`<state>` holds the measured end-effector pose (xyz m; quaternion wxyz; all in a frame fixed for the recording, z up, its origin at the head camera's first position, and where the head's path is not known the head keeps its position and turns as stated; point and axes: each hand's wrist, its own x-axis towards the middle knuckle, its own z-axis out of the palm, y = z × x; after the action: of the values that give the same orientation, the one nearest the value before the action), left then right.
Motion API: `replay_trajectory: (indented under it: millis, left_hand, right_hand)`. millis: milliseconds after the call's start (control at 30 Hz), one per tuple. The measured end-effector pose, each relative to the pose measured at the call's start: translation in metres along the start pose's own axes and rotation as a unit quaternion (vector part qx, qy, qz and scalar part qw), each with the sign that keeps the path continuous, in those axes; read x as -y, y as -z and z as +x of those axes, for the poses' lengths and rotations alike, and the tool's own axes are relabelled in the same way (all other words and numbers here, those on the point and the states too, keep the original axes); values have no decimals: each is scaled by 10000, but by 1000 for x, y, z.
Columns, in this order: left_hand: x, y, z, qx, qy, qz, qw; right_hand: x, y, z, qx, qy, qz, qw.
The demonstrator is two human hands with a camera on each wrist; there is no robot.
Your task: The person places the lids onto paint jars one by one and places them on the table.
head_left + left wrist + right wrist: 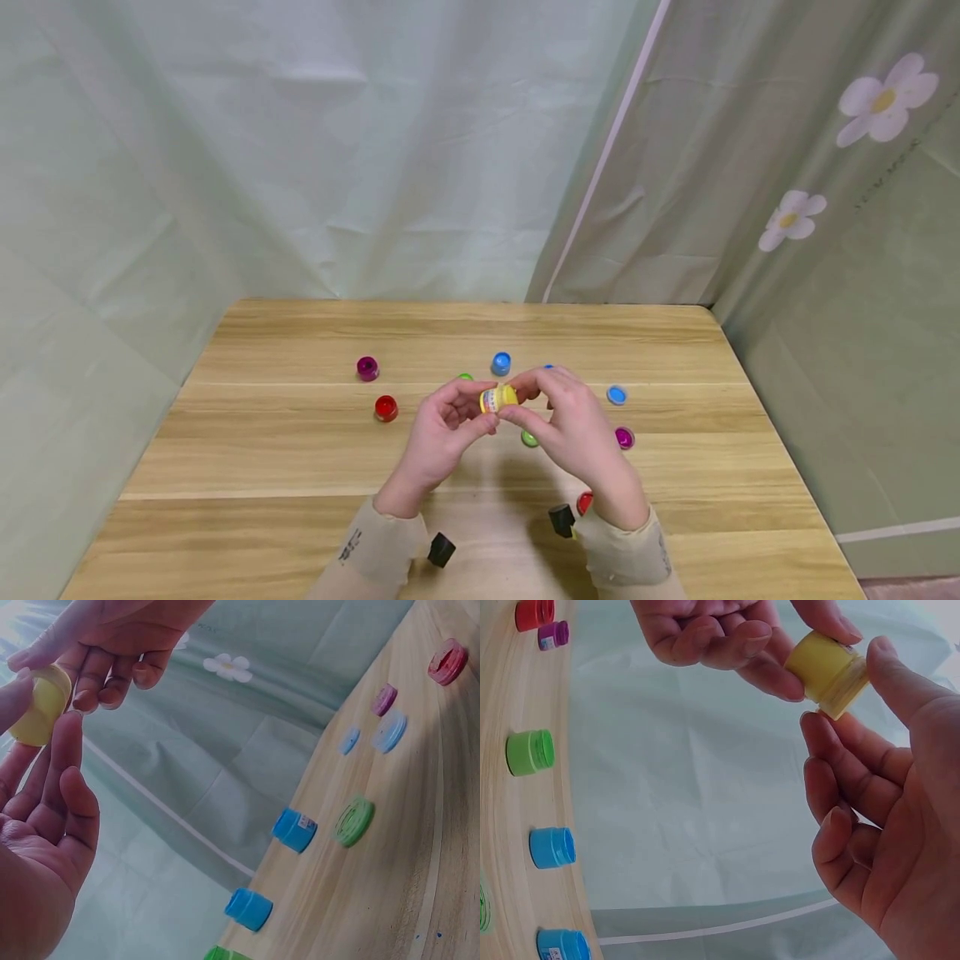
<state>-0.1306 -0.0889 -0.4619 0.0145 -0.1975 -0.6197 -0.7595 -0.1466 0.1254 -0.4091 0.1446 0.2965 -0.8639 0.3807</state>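
Yellow jar [498,397] – label print too small to read; body partly covered by fingers of left hand [442,433] and right hand [577,433].
Green jar [466,377] – mostly hidden behind left hand.
Green lid [529,438] – half hidden under right hand.
Blue jar [548,367] – only sliver above right hand.
Red lid [584,502] – partly covered by right wrist.
Green jar, left wrist view [225,952] – cut by bottom edge.
Green lid, right wrist view [484,907] – cut by left edge.
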Motion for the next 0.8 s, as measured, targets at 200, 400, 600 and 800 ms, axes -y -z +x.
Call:
replay_trajectory:
  millis: [200, 400, 600, 800]
  left_hand:
    - [1, 0, 0, -23, -10, 113, 9999]
    - [4, 1, 0, -5, -121, 208, 9997]
    - [5, 1, 0, -133, -158, 291, 9994]
    - [6, -3, 0, -522, -192, 767, 9955]
  right_hand:
    - [0, 1, -1, 21, -21, -10, 10000]
    - [1, 1, -1, 35, -40, -73, 10000]
    - [2, 1, -1, 7, -112, -104, 9999]
    - [-1, -1, -1, -601, 126, 300, 9977]
